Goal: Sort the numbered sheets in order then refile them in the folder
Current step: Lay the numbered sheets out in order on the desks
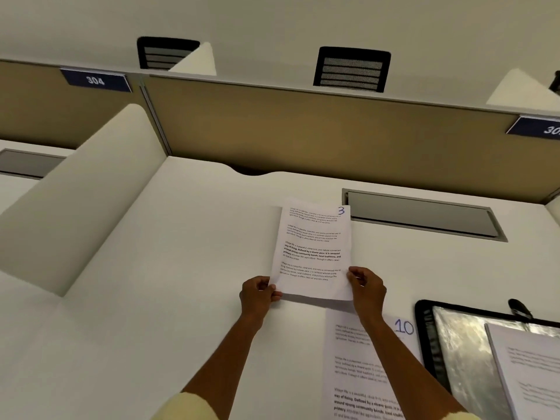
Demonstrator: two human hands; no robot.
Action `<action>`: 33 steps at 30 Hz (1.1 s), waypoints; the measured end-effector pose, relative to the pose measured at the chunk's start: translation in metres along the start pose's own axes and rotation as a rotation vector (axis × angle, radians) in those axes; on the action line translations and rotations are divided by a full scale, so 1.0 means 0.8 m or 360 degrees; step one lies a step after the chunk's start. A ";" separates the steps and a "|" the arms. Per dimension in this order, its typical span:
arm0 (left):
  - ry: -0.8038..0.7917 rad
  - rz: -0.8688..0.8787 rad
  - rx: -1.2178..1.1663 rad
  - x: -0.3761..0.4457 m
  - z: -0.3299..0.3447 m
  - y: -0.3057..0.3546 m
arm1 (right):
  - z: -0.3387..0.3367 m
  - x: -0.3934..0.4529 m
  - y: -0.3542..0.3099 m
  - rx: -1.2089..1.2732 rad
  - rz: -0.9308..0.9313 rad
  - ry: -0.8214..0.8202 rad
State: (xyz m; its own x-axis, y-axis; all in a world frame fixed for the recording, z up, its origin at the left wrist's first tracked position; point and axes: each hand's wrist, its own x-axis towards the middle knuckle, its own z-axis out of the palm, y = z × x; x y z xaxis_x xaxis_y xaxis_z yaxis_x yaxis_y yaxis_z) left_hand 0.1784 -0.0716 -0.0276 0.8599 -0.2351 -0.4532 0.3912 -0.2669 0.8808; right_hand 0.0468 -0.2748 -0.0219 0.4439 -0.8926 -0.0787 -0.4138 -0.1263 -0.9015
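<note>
White printed sheet (313,253), handwritten blue "3"

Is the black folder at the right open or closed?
Open: the folder lies flat, its shiny inner pocket exposed, with sheets lying on it.

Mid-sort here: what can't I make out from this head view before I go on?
- Sheet 10: partly hidden by the right forearm, bottom cut by the frame edge.
- Stack on the folder: number cut off by the right edge.
- Sheets behind sheet 3, held by both hands: numbers covered.
- Right desk label: last digit cut off.
</note>
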 end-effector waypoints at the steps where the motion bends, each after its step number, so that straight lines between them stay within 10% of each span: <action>1: -0.0006 0.0001 0.0012 0.006 0.005 0.003 | 0.002 0.010 -0.001 -0.0025 0.0001 0.0002; 14: 0.0077 0.0118 0.0325 0.051 0.043 0.023 | 0.024 0.076 0.013 -0.0243 -0.0018 0.0067; 22: 0.0154 0.0737 0.1123 0.050 0.043 0.011 | 0.038 0.062 0.020 -0.0554 -0.0212 0.0149; 26: 0.0066 0.1229 0.1543 0.063 0.041 -0.013 | 0.043 0.053 0.031 -0.0827 -0.0411 -0.0054; 33: -0.0233 0.1205 0.1718 0.065 0.031 -0.035 | 0.043 0.046 0.035 -0.1314 -0.0292 -0.0519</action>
State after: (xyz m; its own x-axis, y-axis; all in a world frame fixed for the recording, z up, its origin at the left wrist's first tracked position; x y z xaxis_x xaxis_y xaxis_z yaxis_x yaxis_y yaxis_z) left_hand 0.2038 -0.0998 -0.0789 0.6789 -0.7337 0.0272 -0.6798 -0.6142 0.4008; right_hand 0.0792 -0.2963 -0.0646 0.7102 -0.6769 -0.1934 -0.6969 -0.6370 -0.3295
